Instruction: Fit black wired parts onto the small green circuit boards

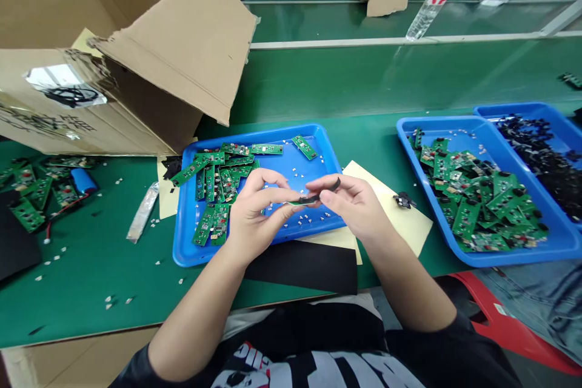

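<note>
Over the middle blue tray (pixel 277 173) my left hand (pixel 257 215) pinches a small green circuit board (pixel 296 201), seen nearly edge-on. My right hand (pixel 352 203) grips a thin, dark, curved part (pixel 335 184) against the board's right end. Whether the two pieces are joined cannot be made out, as the fingertips cover the contact. Several green circuit boards (pixel 222 179) lie in the tray's left half, and tiny white pieces (pixel 313 218) are scattered on its floor.
An open cardboard box (pixel 177 30) stands at the back left, near loose boards and a blue cylinder (pixel 84 182). To the right are a blue tray of boards (pixel 484 194) and another of black parts (pixel 545 151). A plastic bottle (pixel 431 6) leans at the back shelf.
</note>
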Motion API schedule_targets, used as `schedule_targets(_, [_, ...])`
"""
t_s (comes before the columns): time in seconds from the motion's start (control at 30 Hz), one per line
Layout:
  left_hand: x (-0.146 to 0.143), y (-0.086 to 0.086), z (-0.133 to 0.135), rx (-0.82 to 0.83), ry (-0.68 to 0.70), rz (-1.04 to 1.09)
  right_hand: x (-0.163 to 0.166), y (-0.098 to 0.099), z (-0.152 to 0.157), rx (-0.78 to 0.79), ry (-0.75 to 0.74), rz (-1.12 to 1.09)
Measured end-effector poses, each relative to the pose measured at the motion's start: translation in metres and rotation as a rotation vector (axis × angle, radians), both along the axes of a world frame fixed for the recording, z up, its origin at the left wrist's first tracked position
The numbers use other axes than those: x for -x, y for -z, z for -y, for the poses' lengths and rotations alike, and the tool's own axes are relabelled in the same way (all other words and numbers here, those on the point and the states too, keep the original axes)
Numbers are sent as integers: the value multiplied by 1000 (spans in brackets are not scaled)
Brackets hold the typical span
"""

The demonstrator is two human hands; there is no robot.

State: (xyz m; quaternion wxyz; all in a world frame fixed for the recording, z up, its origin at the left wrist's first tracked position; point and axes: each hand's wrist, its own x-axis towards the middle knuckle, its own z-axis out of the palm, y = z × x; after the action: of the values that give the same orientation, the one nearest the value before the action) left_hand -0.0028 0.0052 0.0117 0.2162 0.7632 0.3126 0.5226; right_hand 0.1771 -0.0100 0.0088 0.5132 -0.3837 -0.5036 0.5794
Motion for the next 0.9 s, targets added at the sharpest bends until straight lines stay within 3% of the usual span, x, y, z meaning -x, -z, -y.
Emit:
schedule_targets(0.13, [0, 3, -3, 96, 94, 55, 0, 1, 1, 2, -49, -43])
schedule_targets(0.27, [-1, 3, -5, 121, 80, 107, 2, 1, 2, 31, -87, -87])
schedule_targets(0.33, [-1, 3, -5, 87, 54, 90, 3, 0, 2, 17, -80, -89])
schedule_targets(0.53, [-1, 2, 1, -121, -161, -231, 5, -1, 4, -118, 75, 34])
schedule_targets(0.67, [-4, 1, 3, -9, -32, -233, 5, 0, 4, -273, 107, 163])
schedule_targets(0.9, [-8, 7, 4, 245, 65, 78, 8, 2, 6, -480, 217, 350])
